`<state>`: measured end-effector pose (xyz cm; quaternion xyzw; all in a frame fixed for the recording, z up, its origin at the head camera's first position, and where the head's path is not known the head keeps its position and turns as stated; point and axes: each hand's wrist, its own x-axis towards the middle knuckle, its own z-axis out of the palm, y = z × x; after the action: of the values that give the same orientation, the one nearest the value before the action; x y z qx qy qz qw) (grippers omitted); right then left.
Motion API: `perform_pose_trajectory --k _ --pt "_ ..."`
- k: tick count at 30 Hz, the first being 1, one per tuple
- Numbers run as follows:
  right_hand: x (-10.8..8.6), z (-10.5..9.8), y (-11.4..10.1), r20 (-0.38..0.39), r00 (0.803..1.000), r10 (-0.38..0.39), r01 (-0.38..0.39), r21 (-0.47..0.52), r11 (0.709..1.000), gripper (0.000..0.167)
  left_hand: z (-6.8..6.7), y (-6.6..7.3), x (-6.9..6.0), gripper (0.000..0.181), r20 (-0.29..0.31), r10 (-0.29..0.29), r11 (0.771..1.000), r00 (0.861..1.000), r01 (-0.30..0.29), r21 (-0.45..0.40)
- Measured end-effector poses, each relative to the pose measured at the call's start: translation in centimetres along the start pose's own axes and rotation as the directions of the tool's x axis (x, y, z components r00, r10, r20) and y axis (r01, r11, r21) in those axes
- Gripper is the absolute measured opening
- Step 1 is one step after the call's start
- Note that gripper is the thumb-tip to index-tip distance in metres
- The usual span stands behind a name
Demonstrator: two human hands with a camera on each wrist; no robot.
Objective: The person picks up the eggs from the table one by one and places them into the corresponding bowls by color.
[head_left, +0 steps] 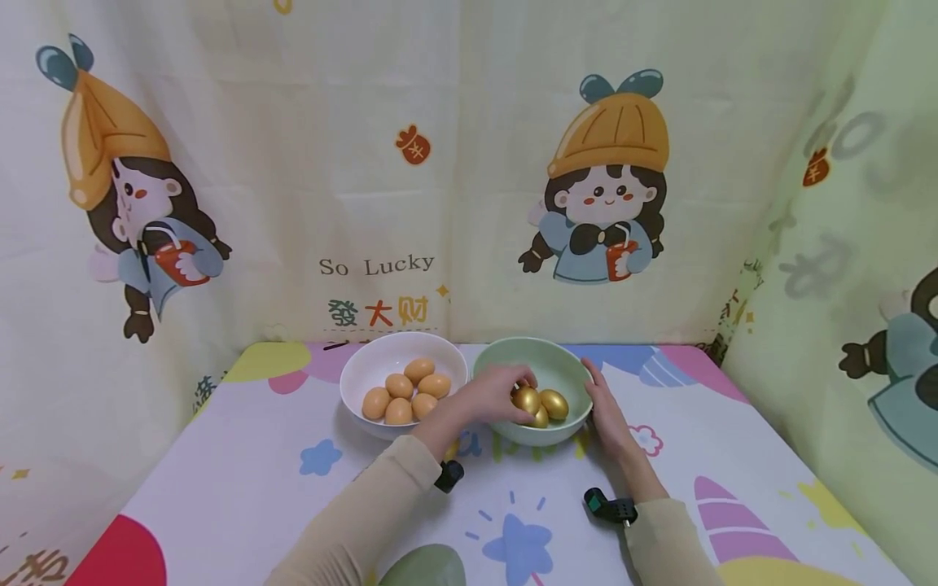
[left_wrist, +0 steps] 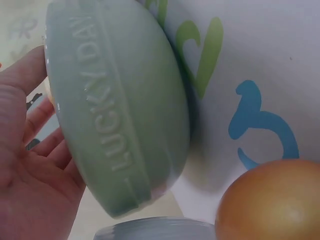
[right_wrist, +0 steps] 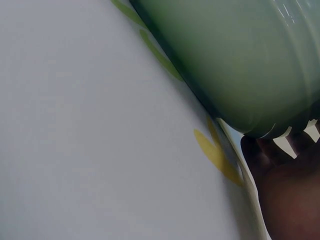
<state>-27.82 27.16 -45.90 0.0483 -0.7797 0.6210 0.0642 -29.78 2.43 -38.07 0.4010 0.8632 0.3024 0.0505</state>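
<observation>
My left hand [head_left: 493,395] reaches over the near left rim of a pale green bowl [head_left: 529,438], its thumb and fingers closed around a shiny gold egg [head_left: 524,400]. Two more gold eggs [head_left: 554,404] lie beside it in the bowl. My right hand [head_left: 610,411] rests against the bowl's right side, fingers extended along the outer wall near the rim. The left wrist view shows raised lettering on the green bowl [left_wrist: 125,100], with the left hand's fingertips hidden inside. In the right wrist view, right-hand fingers [right_wrist: 272,155] touch the bowl's side.
Left of the green bowl stands a white bowl [head_left: 353,407] holding several brown eggs [head_left: 398,409]. Both bowls sit near the back of a table with a colourful printed cloth [head_left: 352,505]. Behind them hangs a printed curtain [head_left: 484,244]. A rounded orange-brown shape [left_wrist: 275,200] fills a corner of the left wrist view.
</observation>
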Motion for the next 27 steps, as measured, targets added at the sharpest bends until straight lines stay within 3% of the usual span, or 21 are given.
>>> perform_pose_trajectory --k 12,20,27 --pt "-0.1 0.0 0.1 0.0 0.999 -0.034 0.034 -0.011 0.999 0.055 0.5 -0.2 0.3 0.04 0.01 -0.066 0.997 0.998 0.066 0.035" --pt "-0.1 -0.1 -0.1 0.01 0.999 -0.043 0.043 0.006 0.999 0.054 0.9 -0.1 0.8 0.041 0.011 -0.083 0.989 0.996 0.081 0.125" --pt "0.0 0.0 0.3 0.003 0.997 -0.071 0.071 0.004 0.997 0.054 1.3 0.0 1.2 0.041 0.039 -0.145 0.966 0.989 0.133 0.222"
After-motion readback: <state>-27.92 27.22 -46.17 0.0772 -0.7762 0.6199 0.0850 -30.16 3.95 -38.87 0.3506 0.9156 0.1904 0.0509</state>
